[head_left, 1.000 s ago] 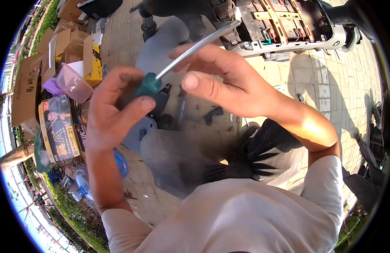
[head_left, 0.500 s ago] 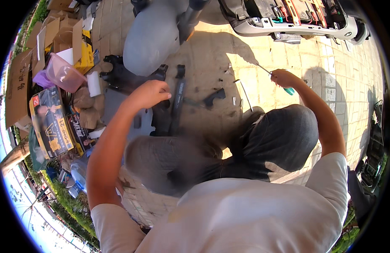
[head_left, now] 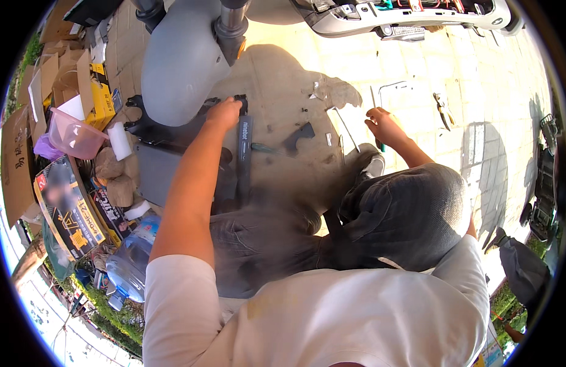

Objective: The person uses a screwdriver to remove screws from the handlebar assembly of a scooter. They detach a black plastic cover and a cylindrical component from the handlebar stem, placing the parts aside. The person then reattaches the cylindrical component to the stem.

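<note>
My left hand (head_left: 223, 114) is at the upper end of a long black plastic trim strip (head_left: 244, 144) on the paving, its fingers closed on that end. Beside it lie a dark grey panel (head_left: 159, 173) and black plastic parts, partly under my forearm. My right hand (head_left: 388, 129) is low over the ground by my shoe, around a screwdriver; its thin shaft (head_left: 373, 95) sticks out past the fingers and the green handle (head_left: 381, 146) shows below. Between the hands lie a small black plastic piece (head_left: 299, 137), a bent metal rod (head_left: 345, 127) and another tool with a dark green handle (head_left: 266, 148).
A grey scooter fender (head_left: 180, 64) with fork tubes (head_left: 232, 25) stands ahead. Pliers (head_left: 443, 111) lie at the right. A grey vehicle body (head_left: 411, 21) is at the far right. Cartons (head_left: 66, 76), a pink bin (head_left: 78, 136) and a water jug (head_left: 129, 267) crowd the left.
My left hand has reached forward to the strip's far end. My right hand has moved left and inward with the screwdriver, which now points forward. The pliers have come into sight.
</note>
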`<state>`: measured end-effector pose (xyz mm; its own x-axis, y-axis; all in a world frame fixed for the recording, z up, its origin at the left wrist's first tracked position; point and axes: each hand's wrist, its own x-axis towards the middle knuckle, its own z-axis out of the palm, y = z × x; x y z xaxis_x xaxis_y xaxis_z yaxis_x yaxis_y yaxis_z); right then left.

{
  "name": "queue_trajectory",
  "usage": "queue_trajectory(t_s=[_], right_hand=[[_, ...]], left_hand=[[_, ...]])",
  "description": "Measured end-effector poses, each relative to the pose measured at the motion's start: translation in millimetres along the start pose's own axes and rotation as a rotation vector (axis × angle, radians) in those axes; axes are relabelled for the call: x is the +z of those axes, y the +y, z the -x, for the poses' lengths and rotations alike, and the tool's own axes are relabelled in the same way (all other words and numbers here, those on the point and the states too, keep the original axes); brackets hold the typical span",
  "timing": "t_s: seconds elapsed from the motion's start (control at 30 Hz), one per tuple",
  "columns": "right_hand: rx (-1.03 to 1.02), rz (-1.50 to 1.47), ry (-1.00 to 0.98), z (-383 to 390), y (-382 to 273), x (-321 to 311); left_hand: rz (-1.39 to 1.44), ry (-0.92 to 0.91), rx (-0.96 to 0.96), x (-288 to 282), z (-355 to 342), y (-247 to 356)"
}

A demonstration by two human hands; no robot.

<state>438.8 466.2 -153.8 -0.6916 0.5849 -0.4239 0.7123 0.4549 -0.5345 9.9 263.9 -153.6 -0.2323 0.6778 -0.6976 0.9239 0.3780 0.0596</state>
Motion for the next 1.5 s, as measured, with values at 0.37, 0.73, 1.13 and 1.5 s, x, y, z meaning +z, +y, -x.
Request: queue_trajectory(t_s=[0.37, 0.73, 1.13, 1.5], right_hand=[[-0.229, 0.13, -0.396, -38, -65, 7], [-0.692, -0.254, -0.624, -23, -274, -206], [-0.652, -1.368, -0.134, 29, -285, -171], [-0.962, -0.987, 0.048, 35, -301, -170]], left_hand=[[0.6, -0.027, 0.062, -29, 45, -2], [1.585, -0.07, 0.471, -181, 226, 64], [1.755, 0.476, 0.695, -203, 206, 122], [1.657, 0.795, 0.861, -204, 223, 142]])
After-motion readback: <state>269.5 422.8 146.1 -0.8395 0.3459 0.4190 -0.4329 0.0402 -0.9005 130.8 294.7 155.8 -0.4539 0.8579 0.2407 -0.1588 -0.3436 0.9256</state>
